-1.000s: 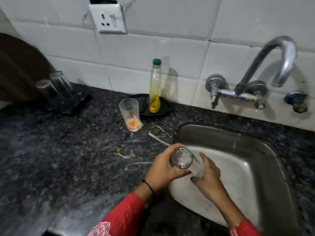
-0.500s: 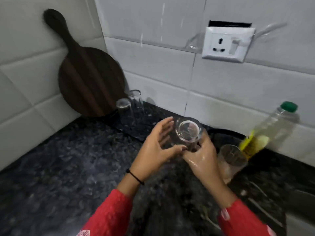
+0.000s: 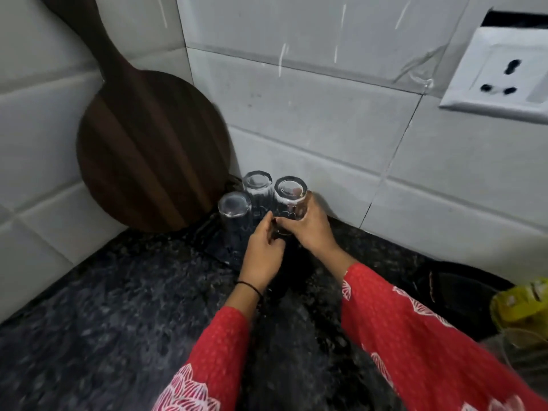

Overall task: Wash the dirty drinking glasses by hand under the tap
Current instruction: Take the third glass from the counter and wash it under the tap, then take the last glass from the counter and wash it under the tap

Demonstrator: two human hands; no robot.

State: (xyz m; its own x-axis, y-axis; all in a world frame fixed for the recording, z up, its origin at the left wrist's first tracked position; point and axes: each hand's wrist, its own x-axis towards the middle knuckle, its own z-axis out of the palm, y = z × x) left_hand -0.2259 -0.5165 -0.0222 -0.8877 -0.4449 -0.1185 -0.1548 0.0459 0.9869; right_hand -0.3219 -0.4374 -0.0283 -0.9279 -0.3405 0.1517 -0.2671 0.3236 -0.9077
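Three clear drinking glasses stand upside down in the back corner of the dark granite counter (image 3: 89, 336). My right hand (image 3: 311, 229) grips the rightmost glass (image 3: 290, 200) around its side. My left hand (image 3: 264, 253) touches the lower part of that same glass with curled fingers. The other two upturned glasses, one (image 3: 234, 212) in front and one (image 3: 258, 188) behind, stand just left of it on a dark mat (image 3: 219, 247). At the right edge, a blurred glass (image 3: 522, 348) sits by the yellow bottle.
A round dark wooden board (image 3: 148, 149) leans against the tiled wall left of the glasses. A white wall socket (image 3: 501, 75) sits at upper right. A black dish (image 3: 462, 295) and a yellow-filled bottle (image 3: 522, 304) lie at the right edge.
The view swung left from the sink to the corner. Both hands carried the washed glass from the sink and set it upside down beside the other two glasses.
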